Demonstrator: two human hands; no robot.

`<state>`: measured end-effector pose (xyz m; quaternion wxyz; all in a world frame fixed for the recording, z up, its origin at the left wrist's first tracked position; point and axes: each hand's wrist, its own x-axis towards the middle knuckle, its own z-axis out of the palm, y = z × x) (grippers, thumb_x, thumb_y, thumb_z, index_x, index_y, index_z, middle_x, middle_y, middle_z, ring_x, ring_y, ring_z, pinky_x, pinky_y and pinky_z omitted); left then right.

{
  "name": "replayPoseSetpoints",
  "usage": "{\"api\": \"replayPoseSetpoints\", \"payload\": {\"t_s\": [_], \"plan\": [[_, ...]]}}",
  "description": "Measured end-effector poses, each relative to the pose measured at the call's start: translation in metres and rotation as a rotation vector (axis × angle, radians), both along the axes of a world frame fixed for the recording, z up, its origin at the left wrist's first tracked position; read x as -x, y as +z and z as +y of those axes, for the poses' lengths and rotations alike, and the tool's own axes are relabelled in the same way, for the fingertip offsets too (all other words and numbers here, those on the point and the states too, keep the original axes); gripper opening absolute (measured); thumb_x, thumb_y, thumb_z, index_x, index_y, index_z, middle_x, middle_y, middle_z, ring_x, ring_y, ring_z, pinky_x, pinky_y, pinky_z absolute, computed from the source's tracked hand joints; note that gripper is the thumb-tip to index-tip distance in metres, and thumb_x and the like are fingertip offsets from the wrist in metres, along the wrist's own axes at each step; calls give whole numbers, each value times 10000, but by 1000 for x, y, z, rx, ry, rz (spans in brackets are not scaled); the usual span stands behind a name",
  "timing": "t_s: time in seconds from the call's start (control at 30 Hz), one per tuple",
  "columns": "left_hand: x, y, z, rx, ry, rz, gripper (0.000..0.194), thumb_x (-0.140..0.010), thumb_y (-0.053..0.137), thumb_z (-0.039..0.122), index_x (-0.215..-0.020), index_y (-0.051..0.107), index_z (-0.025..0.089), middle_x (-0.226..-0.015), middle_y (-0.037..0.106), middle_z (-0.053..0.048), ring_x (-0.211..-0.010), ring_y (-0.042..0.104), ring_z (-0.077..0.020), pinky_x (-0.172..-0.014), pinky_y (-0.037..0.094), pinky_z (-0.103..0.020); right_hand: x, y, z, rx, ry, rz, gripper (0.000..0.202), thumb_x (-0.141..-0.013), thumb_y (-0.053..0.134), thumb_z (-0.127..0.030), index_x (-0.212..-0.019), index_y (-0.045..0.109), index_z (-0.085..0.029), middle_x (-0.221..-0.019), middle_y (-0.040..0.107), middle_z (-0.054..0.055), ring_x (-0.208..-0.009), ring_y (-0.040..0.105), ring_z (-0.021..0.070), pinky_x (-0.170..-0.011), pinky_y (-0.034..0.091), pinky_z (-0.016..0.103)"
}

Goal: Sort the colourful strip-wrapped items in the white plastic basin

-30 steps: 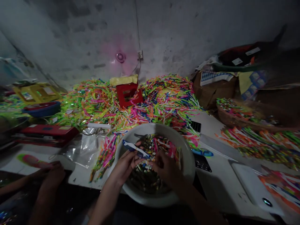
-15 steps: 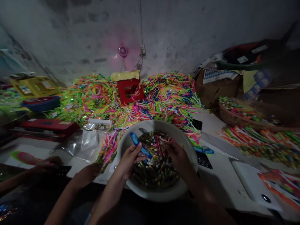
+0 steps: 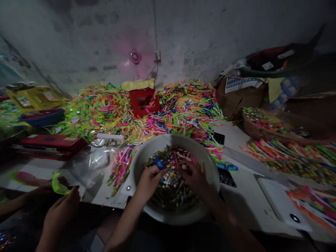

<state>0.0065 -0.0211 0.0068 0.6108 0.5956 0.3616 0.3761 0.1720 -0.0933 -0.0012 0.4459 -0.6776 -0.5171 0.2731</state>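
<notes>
Blue piece [image 3: 159, 163] pinched in my left hand [image 3: 147, 180], right over the pale basin [image 3: 181, 217]!
Thumb and fingers clamp it above a jumble of small colourful bits [image 3: 177, 194], while my right hand [image 3: 194, 175] hovers just beside, fingers bent and close together; whether anything sits between them, I can't tell. Beyond the basin, bright strips [image 3: 105, 108] heap up on the surface [image 3: 232, 135] around a red plastic stand [image 3: 135, 99], and over on my left a co-worker's hand [image 3: 63, 210] holds a yellow-green piece [image 3: 56, 183].
</notes>
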Motion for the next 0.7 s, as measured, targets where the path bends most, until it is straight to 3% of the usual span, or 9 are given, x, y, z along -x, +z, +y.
{"api": "replayPoseSetpoints", "payload": {"t_s": [0.03,0.1,0.2,0.27,0.37,0.43,0.6,0.63,0.7], "plan": [[0,2,-1,-22,-37,27,153,-657,689,209,-525,637,151,-459,531,24,-508,482,-111,-528,372,-210,0,0,0,1,1,-10,332,-797,488,-491,-924,547,-190,-696,541,-3,-642,503,154,-616,406,270],[0,7,-3,10,-82,6,60,-676,660,194,-695,711,168,-596,635,-3,-617,559,-138,-608,413,-214,1,0,-2,-17,45,-20,336,-832,434,-501,-974,509,-207,-751,552,4,-687,516,163,-656,413,285],[3,11,-6,117,-114,-97,438,-629,637,87,-1047,661,218,-961,676,-19,-963,564,-173,-828,408,-224,4,1,-3,-48,85,-20,302,-891,316,-475,-928,486,-228,-777,544,8,-722,518,168,-681,414,297],[7,11,-6,198,-147,-134,535,-622,600,64,-1135,608,217,-1033,656,-21,-989,552,-167,-860,400,-228,5,2,-3,-45,77,-19,290,-905,286,-453,-886,475,-233,-766,531,3,-726,512,167,-681,409,296],[12,10,-4,304,-131,-169,502,-699,586,176,-1200,555,202,-1083,634,-48,-842,585,-147,-772,447,-246,6,4,-3,-50,97,-23,267,-907,313,-424,-865,481,-222,-762,525,-4,-730,504,158,-684,398,279],[13,10,-3,281,-64,-181,502,-723,615,255,-1215,536,203,-1135,609,-58,-820,591,-140,-735,457,-235,7,5,-4,-62,162,-35,248,-902,350,-398,-869,505,-207,-766,535,-5,-734,504,149,-678,390,260],[6,11,-2,149,81,-278,838,-635,727,234,-1352,298,304,-1031,653,-22,-802,618,-140,-657,466,-204,12,5,-8,-81,278,-64,172,-873,442,-337,-919,533,-198,-805,579,0,-749,529,138,-662,392,234],[4,9,-2,169,90,-272,828,-632,731,242,-1343,311,297,-980,665,-20,-764,623,-137,-607,461,-192,13,5,-9,-81,285,-71,152,-861,463,-320,-916,533,-197,-792,581,-2,-736,532,135,-655,393,231],[2,5,0,240,87,-241,629,-637,726,270,-1214,482,223,-904,673,-32,-734,626,-136,-547,447,-171,15,4,-11,-75,288,-95,113,-827,511,-288,-885,535,-194,-749,577,-10,-697,530,129,-636,392,227]]}}
